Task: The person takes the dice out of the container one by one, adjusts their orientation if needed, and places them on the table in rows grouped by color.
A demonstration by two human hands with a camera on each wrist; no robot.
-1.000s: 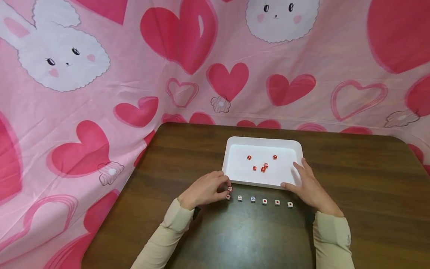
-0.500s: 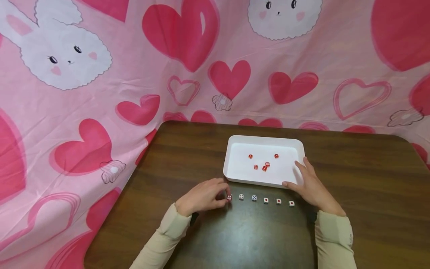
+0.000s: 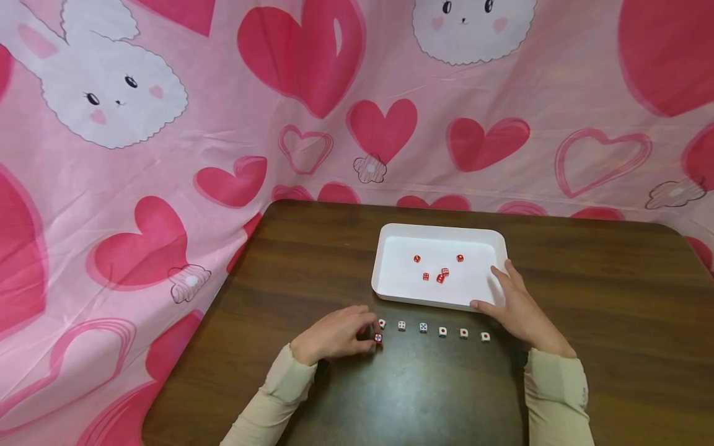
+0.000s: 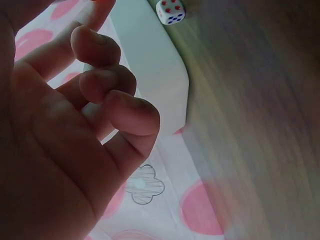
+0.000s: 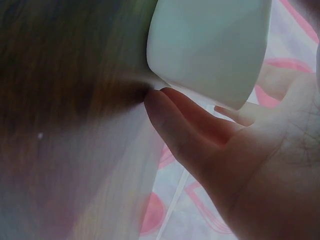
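Observation:
In the head view my left hand pinches a small red die between thumb and index finger, low over the table. Just behind it is the leftmost white die, partly covered by my fingers. That die begins a row of several white dice, including one with blue dots. My right hand is at the front right corner of a white tray, thumb along its front wall and fingers at the right rim. In the right wrist view straight fingers touch the tray's lower edge.
Several red dice lie scattered in the tray, including one at the back right. The brown wooden table extends to a pink heart-patterned cloth at the back and left.
My left hand has brought the red die toward me, from behind the leftmost white die, over it, to its near side. My right hand keeps its place at the tray.

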